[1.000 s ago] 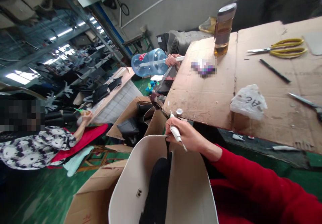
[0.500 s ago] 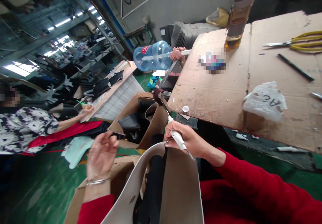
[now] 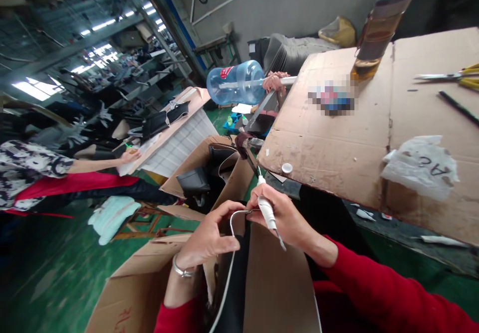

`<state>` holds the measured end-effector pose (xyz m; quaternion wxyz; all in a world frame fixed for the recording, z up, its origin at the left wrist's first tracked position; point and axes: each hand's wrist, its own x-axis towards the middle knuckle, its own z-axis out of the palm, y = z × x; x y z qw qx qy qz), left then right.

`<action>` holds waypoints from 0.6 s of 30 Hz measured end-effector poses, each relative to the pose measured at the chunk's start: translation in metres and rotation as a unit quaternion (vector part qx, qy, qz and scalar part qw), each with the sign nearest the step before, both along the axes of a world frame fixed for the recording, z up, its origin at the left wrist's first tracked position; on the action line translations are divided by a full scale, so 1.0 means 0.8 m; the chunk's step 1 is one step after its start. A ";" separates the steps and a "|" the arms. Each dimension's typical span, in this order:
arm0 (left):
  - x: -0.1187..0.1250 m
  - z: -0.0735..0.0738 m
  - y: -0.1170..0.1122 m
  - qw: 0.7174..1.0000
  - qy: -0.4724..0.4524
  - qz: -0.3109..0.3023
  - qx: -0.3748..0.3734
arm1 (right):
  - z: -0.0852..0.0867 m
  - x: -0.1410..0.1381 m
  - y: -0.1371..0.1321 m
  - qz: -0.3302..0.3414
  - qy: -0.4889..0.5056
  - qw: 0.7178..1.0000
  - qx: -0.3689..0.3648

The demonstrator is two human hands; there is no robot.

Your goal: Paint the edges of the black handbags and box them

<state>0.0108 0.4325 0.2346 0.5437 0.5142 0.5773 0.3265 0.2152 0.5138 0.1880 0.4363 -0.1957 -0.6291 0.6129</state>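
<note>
My right hand (image 3: 284, 218) is closed around a white-wrapped tool (image 3: 266, 210) with a thin bent metal end pointing down. Its fingertips also pinch the end of a pale, white-edged strip (image 3: 226, 285), seen almost edge-on as it curves down toward me. My left hand (image 3: 209, 236) has come up beside the strip, fingertips near the pinched end, thumb stretched out apart from the fingers. Whether those fingertips touch the strip is unclear. Below the hands lie a dark piece (image 3: 235, 273) and a brown cardboard panel (image 3: 279, 278).
A cardboard-covered table (image 3: 348, 143) at right bears a drink bottle (image 3: 381, 29), yellow-handled scissors (image 3: 460, 76) and a plastic bag (image 3: 421, 166). Open cartons (image 3: 130, 283) stand at left and ahead. A blue water jug (image 3: 235, 81) hangs beyond; a co-worker (image 3: 33, 168) works far left.
My left hand has moved right and forward to the strip's upper end. The strip has turned from showing its broad face to nearly edge-on. My right hand keeps its hold on the tool.
</note>
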 end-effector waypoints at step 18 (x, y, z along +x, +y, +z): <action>0.057 -0.038 -0.008 0.980 0.044 0.192 0.002 | -0.020 0.001 -0.006 -0.019 -0.016 0.999 0.020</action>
